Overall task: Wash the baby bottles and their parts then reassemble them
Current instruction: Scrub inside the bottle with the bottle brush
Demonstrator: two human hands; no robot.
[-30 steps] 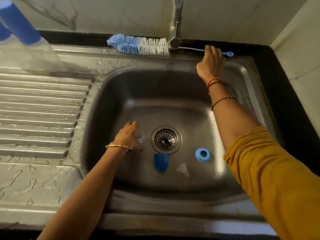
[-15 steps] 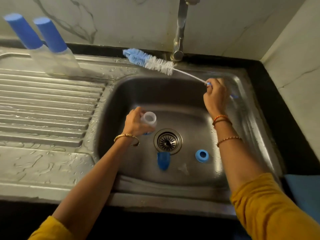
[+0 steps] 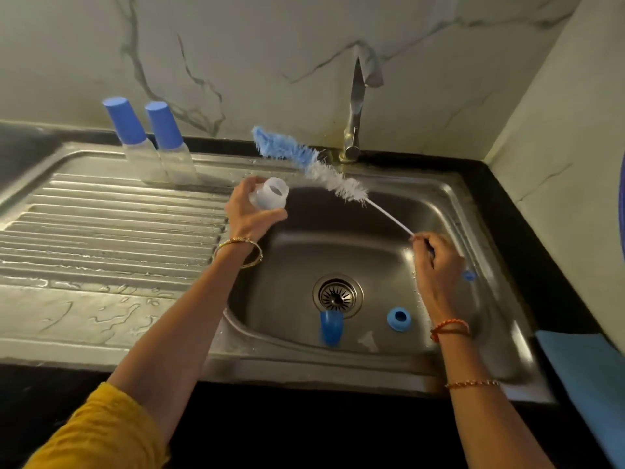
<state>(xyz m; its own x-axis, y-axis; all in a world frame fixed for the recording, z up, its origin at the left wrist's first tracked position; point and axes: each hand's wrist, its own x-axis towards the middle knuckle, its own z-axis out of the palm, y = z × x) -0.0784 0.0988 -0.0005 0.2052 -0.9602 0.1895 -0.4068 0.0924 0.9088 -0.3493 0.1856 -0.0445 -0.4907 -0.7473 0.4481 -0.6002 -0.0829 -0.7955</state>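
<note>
Now that bottle and brush are lifted clear of the sink, held left grip clamped on bottle at 11 o'clock, right grip pinching brush handle at 3 o'clock, ready for scrubbing.

We see a white marble wall with grey veins, a black tabletop, dim light on both

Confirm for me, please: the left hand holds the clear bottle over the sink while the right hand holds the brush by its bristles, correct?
Not quite. In the head view the right hand grips the brush by its thin handle, the bristles far from the fingers. The left hand does hold the clear bottle over the sink.
</note>
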